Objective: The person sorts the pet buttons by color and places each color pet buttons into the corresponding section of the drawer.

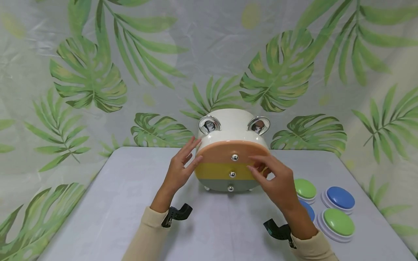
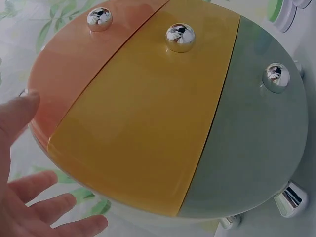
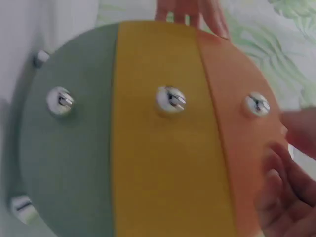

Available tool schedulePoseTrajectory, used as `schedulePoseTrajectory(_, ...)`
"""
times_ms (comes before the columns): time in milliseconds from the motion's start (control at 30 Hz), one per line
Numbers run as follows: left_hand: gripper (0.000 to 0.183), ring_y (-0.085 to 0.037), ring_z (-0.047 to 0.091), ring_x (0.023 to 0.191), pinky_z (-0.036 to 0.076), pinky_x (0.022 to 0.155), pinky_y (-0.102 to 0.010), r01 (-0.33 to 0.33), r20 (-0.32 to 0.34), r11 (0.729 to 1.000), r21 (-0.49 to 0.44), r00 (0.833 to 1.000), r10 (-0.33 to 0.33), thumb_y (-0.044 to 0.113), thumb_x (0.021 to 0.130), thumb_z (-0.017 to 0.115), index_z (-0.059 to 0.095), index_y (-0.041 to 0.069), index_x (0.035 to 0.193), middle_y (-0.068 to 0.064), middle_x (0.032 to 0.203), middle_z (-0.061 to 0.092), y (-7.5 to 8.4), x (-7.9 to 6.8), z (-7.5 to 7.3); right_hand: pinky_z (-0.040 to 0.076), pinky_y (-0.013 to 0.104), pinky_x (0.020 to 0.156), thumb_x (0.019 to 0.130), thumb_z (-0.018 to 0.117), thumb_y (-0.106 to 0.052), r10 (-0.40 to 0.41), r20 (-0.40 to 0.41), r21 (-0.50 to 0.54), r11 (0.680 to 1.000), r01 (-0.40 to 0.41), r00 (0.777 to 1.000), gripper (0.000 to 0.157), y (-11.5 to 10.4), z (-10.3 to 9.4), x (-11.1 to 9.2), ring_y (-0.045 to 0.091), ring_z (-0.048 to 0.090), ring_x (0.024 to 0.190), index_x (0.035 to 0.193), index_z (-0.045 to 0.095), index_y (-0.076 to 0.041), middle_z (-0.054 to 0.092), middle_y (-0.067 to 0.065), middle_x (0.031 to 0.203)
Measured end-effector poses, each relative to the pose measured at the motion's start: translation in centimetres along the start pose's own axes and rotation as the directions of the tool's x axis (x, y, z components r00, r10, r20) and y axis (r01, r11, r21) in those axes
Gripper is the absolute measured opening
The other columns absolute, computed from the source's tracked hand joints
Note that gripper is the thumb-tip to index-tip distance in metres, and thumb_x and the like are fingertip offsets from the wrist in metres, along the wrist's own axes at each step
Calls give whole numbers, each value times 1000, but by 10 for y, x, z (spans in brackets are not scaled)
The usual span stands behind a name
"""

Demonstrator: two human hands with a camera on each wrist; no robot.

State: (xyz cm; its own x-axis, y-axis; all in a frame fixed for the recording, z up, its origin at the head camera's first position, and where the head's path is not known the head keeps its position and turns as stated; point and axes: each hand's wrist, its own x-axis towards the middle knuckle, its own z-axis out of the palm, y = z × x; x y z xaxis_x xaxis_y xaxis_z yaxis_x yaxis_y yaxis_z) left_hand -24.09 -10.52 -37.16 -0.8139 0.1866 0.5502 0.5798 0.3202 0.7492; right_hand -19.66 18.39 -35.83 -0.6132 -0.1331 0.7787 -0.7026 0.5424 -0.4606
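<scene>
A small rounded cabinet (image 1: 228, 121), white on top with two silver ear-like rings, stands upright on the table. Its front has an orange drawer (image 1: 217, 153), a yellow drawer (image 2: 138, 118) and a grey-green drawer (image 3: 69, 148), each with a round silver knob; all three fronts sit flush. My left hand (image 1: 177, 170) is at the cabinet's left side, fingers extended, thumb at the edge of the orange front. In front of the right part of the orange and yellow drawers is my right hand (image 1: 277, 181), thumb and forefinger apart, holding nothing, to the right of the orange drawer's knob (image 1: 234, 157).
Right of the cabinet, beside my right forearm, are green and blue dome-topped push buttons, among them a blue button (image 1: 341, 197) and a green button (image 1: 339, 222). A leaf-patterned curtain (image 1: 209, 54) hangs behind the white table (image 1: 130, 181).
</scene>
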Motion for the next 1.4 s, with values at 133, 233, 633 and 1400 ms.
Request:
schedulePoseTrajectory(133,53,-33,28,142,36,107,-53,19,47,1000,4,999,-19,9,96,58,42,11,147,-11,157,25,21,-1,-2,51,20,54,79,78,-5,16,202,29,999,-23,979,36,1,17,-7,5,58,71,113,69,-13,64,-7,86)
schedulePoseTrajectory(233,51,-30,26,143,35,108,-50,-4,73,1000,-6,997,5,10,99,54,41,14,148,-8,158,22,16,-2,-2,53,23,55,79,79,-6,36,281,54,997,-53,959,35,3,28,-11,5,60,68,112,68,-11,65,-7,85)
schedulePoseTrajectory(633,48,-19,29,142,45,100,-39,-44,81,995,-90,995,52,22,102,50,41,29,148,-11,157,26,-19,0,4,54,25,54,81,78,-7,135,320,150,970,-190,938,29,8,45,-17,7,65,65,108,71,-11,72,-2,86)
schedulePoseTrajectory(1400,48,-14,23,144,33,109,-52,2,166,995,-104,986,15,23,103,48,39,30,149,-2,159,24,-22,-1,-6,47,23,43,82,78,-10,212,241,40,973,-228,947,20,-6,48,-28,0,55,48,99,72,-18,67,-10,71)
